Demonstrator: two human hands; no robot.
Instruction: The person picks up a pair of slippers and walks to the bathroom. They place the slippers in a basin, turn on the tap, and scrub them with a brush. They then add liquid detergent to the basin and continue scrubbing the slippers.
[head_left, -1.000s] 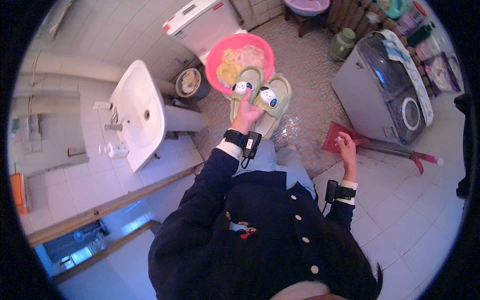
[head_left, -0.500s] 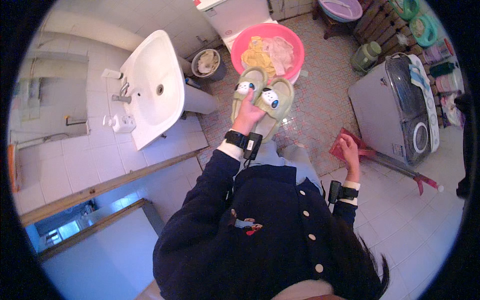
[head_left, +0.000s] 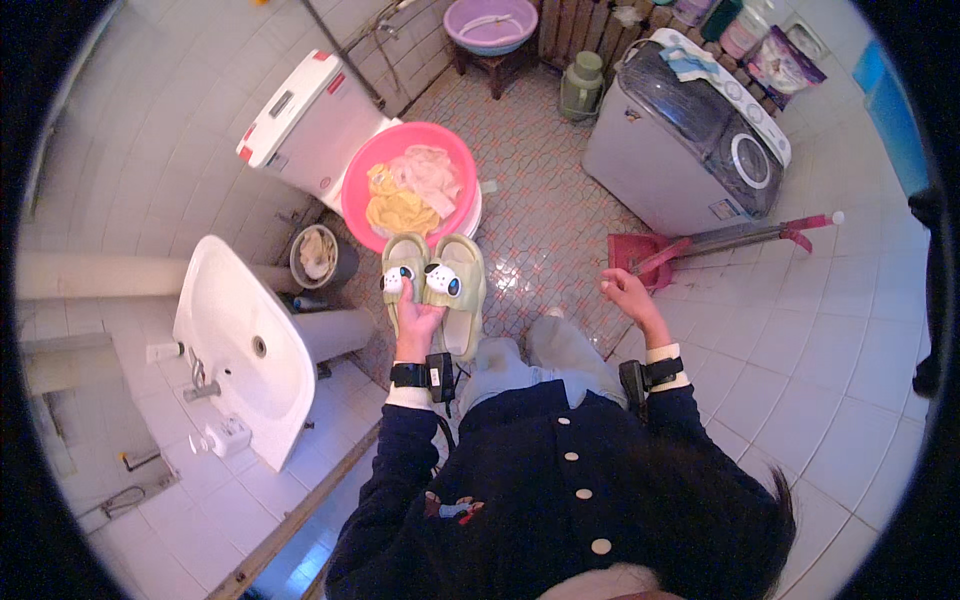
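Left hand [head_left: 416, 326] grips 2 pale-green, open-toed foam slippers [head_left: 460, 290], carrying, I'd say; moving on wants firm pinching. Right hand [head_left: 628, 293]: half-open, empty.

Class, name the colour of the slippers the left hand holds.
The slippers are pale green, shown best in the head view.

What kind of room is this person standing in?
It looks like a bathroom, probably one where laundry gets done too. You can see a white sink with a tap, a toilet with a white tank, and a grey washing machine.
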